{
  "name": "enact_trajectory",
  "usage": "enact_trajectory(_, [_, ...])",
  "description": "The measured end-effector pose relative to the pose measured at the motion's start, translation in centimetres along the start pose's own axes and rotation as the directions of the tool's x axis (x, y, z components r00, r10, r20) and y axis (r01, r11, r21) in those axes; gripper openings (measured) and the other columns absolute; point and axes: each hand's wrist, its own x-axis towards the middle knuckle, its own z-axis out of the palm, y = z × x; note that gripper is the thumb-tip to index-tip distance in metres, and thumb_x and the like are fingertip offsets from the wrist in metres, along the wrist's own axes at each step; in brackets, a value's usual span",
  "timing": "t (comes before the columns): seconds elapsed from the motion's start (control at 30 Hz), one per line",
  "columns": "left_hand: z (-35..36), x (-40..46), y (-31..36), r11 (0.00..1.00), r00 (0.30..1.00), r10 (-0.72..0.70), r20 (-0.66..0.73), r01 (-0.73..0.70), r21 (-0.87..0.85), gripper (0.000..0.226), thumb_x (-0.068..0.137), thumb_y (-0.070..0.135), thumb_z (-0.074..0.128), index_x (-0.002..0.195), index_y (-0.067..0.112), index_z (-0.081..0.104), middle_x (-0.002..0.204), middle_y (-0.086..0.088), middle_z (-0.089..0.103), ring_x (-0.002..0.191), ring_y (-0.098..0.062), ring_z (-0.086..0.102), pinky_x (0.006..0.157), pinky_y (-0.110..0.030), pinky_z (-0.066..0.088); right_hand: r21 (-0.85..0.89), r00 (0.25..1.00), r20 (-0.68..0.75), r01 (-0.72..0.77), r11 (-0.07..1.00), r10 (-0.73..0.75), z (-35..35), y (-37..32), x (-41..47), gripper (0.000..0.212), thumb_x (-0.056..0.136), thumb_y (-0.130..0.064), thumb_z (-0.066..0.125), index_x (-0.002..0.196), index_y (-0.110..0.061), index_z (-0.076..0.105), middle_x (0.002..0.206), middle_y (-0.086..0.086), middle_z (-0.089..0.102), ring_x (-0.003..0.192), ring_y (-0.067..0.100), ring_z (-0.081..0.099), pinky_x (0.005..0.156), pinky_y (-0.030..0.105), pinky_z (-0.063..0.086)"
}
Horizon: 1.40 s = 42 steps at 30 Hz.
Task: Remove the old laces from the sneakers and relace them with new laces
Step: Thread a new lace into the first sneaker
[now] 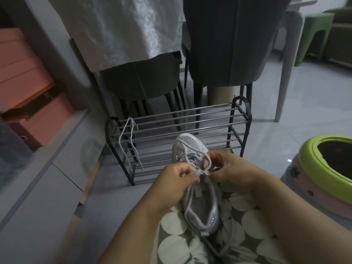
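Observation:
A white-grey sneaker (192,147) lies on my lap, toe pointing away, heel opening toward me. A grey lace (206,161) runs through its eyelets and forms a loop near the tongue. My left hand (175,180) pinches the lace beside the top eyelets. My right hand (230,170) holds the lace loop between thumb and fingers. The lace's loose ends trail down over my lap. A second white lace (131,141) hangs over the left end of the shoe rack (179,126).
The low metal shoe rack stands on the floor right in front of me. Two dark chairs (228,44) and a table with a white cloth are behind it. Pink boxes (28,82) sit at left, a green-rimmed stool (323,166) at right.

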Motion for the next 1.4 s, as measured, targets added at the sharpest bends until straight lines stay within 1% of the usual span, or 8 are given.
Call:
enact_trajectory(0.2, [-2.5, -1.0, 0.7, 0.911, 0.999, -0.015, 0.032, 0.027, -0.413, 0.020, 0.081, 0.019, 0.062, 0.067, 0.005, 0.057, 0.046, 0.001, 0.045, 0.037, -0.004, 0.031, 0.037, -0.013, 0.021, 0.378, 0.987, 0.127, 0.041, 0.925, -0.096, 0.6, -0.6, -0.3, 0.024, 0.068, 0.002, 0.071, 0.080, 0.003, 0.051, 0.078, 0.013, 0.059, 0.072, 0.022, 0.059, 0.069, 0.031, 0.050])
enact_trajectory(0.47, [-8.5, -2.3, 1.1, 0.688, 0.981, 0.171, -0.088, -0.183, -0.702, 0.027, 0.059, 0.026, 0.082, 0.059, 0.011, 0.059, 0.053, 0.001, 0.041, 0.046, -0.008, 0.028, 0.040, -0.017, 0.023, 0.508, 0.989, -0.134, 0.009, 0.861, 0.068, 0.3, -0.8, 0.1, 0.023, 0.080, -0.029, 0.066, 0.063, -0.014, 0.061, 0.059, 0.004, 0.055, 0.055, 0.013, 0.046, 0.057, 0.023, 0.037])
enact_trajectory(0.53, [-8.9, -2.7, 0.7, 0.851, 0.992, 0.098, -0.084, -0.127, -0.509, 0.020, 0.060, 0.025, 0.070, 0.053, 0.012, 0.057, 0.050, -0.001, 0.039, 0.044, -0.011, 0.032, 0.042, -0.020, 0.029, 0.500, 0.976, -0.198, 0.022, 0.866, 0.089, 0.2, -0.8, 0.2, 0.021, 0.078, -0.029, 0.062, 0.066, -0.012, 0.064, 0.052, 0.003, 0.049, 0.052, 0.014, 0.045, 0.062, 0.027, 0.036])
enact_trajectory(0.6, [-8.4, -2.6, 0.7, 0.998, 0.997, -0.059, -0.058, 0.061, 0.031, 0.019, 0.060, 0.028, 0.060, 0.051, 0.012, 0.058, 0.052, -0.001, 0.045, 0.048, -0.012, 0.039, 0.051, -0.025, 0.036, 0.492, 0.973, -0.214, 0.032, 0.870, 0.086, 0.2, -0.9, 0.2, 0.023, 0.081, -0.027, 0.059, 0.075, -0.005, 0.065, 0.045, 0.000, 0.044, 0.048, 0.013, 0.046, 0.068, 0.029, 0.041])
enact_trajectory(0.67, [-7.1, -2.2, 0.3, 0.861, 0.980, -0.191, -0.056, 0.194, 0.470, 0.019, 0.073, 0.033, 0.059, 0.069, 0.015, 0.063, 0.067, 0.006, 0.055, 0.062, -0.009, 0.049, 0.063, -0.027, 0.041, 0.434, 0.972, -0.218, 0.018, 0.901, 0.086, 0.4, -1.2, 0.2, 0.027, 0.088, -0.023, 0.054, 0.080, 0.000, 0.064, 0.042, -0.005, 0.045, 0.048, 0.012, 0.047, 0.064, 0.023, 0.045])
enact_trajectory(0.97, [-0.1, 0.2, 0.1, 0.811, 0.980, 0.199, 0.003, -0.166, 0.560, 0.010, 0.087, 0.036, 0.065, 0.081, 0.029, 0.066, 0.085, 0.009, 0.049, 0.086, -0.007, 0.048, 0.075, -0.022, 0.038, 0.494, 0.978, -0.202, 0.057, 0.868, 0.051, 1.0, -1.0, 0.6, 0.031, 0.097, -0.016, 0.045, 0.078, 0.000, 0.063, 0.041, 0.000, 0.039, 0.045, 0.014, 0.041, 0.063, 0.029, 0.037])
enact_trajectory(1.2, [-2.3, -0.5, 0.6, 0.990, 0.989, 0.142, -0.034, -0.141, 0.027, 0.023, 0.091, 0.011, 0.061, 0.068, 0.014, 0.064, 0.073, 0.003, 0.056, 0.067, -0.004, 0.053, 0.069, -0.020, 0.042, 0.384, 0.963, -0.198, -0.097, 0.918, 0.184, 1.2, -1.0, 0.7, 0.026, 0.091, -0.011, 0.056, 0.066, -0.008, 0.054, 0.063, 0.006, 0.050, 0.056, 0.015, 0.043, 0.058, 0.026, 0.033])
enact_trajectory(1.4, [-5.3, -1.8, 2.2, 0.878, 0.983, 0.138, -0.119, -0.177, -0.445, 0.019, 0.077, 0.024, 0.073, 0.063, 0.013, 0.066, 0.059, 0.004, 0.058, 0.060, -0.004, 0.055, 0.062, -0.015, 0.047, 0.220, 0.964, -0.200, -0.128, 0.967, 0.173, 1.6, -1.3, 0.5, 0.020, 0.085, -0.005, 0.063, 0.066, -0.009, 0.058, 0.055, 0.000, 0.053, 0.053, 0.011, 0.043, 0.055, 0.023, 0.031])
